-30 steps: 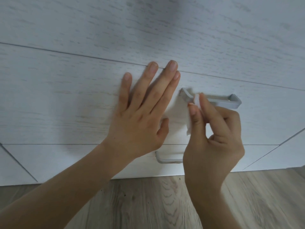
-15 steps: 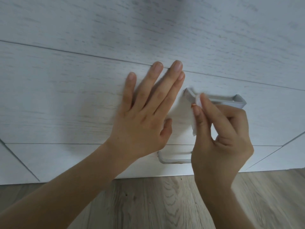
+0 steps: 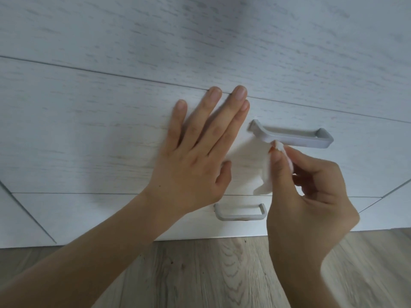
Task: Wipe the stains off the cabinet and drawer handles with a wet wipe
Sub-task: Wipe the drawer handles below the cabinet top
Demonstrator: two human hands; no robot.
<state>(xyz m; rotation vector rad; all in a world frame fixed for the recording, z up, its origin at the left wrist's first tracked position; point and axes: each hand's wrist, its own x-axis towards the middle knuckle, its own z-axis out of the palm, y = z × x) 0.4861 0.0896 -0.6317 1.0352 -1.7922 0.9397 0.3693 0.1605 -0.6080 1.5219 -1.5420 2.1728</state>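
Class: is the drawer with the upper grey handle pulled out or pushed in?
Pushed in. The drawer front sits flush with the panels around it, only thin seams between; the left hand lies flat on it.

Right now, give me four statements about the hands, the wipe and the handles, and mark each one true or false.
1. The left hand lies flat with straight fingers on the drawer front. True.
2. The right hand pinches the wet wipe against the upper handle. True.
3. The wipe is pressed to the lower handle. False: the lower handle is untouched; the wipe meets the upper one near its left part.
4. The left hand grips the upper handle. False: it rests on the panel to the left of it.
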